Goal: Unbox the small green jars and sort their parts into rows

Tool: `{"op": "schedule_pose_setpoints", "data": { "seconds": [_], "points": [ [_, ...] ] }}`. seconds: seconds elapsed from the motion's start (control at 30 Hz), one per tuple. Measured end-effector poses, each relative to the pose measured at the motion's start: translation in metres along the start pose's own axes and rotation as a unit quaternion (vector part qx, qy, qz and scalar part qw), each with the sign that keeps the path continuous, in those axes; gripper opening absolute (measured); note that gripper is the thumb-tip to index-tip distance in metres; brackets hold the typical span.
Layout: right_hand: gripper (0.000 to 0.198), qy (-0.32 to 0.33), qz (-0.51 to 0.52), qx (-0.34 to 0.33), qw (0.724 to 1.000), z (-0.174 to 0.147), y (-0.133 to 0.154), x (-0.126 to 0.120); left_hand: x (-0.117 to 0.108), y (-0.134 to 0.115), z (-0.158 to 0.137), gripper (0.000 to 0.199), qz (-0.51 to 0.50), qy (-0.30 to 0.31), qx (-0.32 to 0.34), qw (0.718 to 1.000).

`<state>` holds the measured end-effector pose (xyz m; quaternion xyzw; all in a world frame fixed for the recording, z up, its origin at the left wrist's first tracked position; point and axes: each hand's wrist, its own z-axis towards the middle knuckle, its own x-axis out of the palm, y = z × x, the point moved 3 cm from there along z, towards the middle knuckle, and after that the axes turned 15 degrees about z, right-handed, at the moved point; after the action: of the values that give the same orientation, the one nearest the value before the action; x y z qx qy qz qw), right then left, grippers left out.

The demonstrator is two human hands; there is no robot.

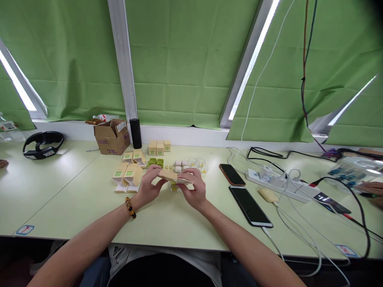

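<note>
Both of my hands hold a tan cardboard box [168, 175] above the table. It looks flat or partly folded. My left hand [151, 184] pinches its left end, and my right hand [194, 187] grips the right end. Just below the box, a small clear cup [174, 186] with something yellow-green is partly hidden. Beyond my hands are green square cups [155, 162], pale pink cylinders [178, 169] and clear cups [201, 163]. To the left, several tan boxes with green windows [128, 173] lie with their flaps spread. Small closed boxes [160, 148] stand farther back.
A brown carton [112, 137], a black cylinder [135, 133] and a black headset [44, 144] stand at the back left. On the right lie two phones [250, 206], a power strip [279, 185] and tangled cables. Other people's hands show at the left edge [3, 164] and right edge [372, 188].
</note>
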<state>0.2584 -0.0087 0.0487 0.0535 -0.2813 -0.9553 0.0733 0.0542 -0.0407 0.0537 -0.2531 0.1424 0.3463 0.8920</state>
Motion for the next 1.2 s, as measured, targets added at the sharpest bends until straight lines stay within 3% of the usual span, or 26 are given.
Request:
{"op": "schedule_pose_setpoints", "data": {
  "seconds": [0.1,0.2,0.5,0.7,0.9,1.0,1.07,1.2],
  "points": [
    [0.034,0.014,-0.028,-0.068,0.997,-0.001,0.002,-0.001,-0.011,0.001,0.001,0.012,0.065,-0.027,0.053,0.996],
    [0.043,-0.005,-0.080,-0.088,0.993,0.000,0.000,-0.004,-0.020,0.005,0.000,0.012,0.130,-0.013,0.049,0.990],
    [0.035,-0.041,-0.121,-0.092,0.988,0.001,-0.004,-0.004,-0.020,0.015,-0.011,0.003,0.207,-0.021,0.079,0.975],
    [0.031,-0.041,-0.135,-0.109,0.984,0.001,-0.003,-0.005,-0.012,0.024,-0.013,0.002,0.180,-0.024,0.040,0.982],
    [0.028,-0.017,-0.101,-0.098,0.990,0.003,-0.007,-0.005,-0.009,0.013,-0.005,0.010,0.089,-0.027,0.008,0.996],
    [0.018,-0.009,-0.059,-0.058,0.997,0.002,-0.011,-0.005,-0.003,0.012,-0.004,0.018,0.007,-0.013,-0.035,0.999],
    [0.008,-0.021,-0.036,0.008,0.999,0.000,-0.015,-0.005,0.003,0.015,-0.005,0.023,-0.075,0.000,-0.107,0.991],
    [0.028,-0.028,0.034,0.164,0.985,-0.003,-0.024,-0.002,0.013,0.018,-0.006,0.032,-0.208,0.040,-0.236,0.948]
  ]
}}
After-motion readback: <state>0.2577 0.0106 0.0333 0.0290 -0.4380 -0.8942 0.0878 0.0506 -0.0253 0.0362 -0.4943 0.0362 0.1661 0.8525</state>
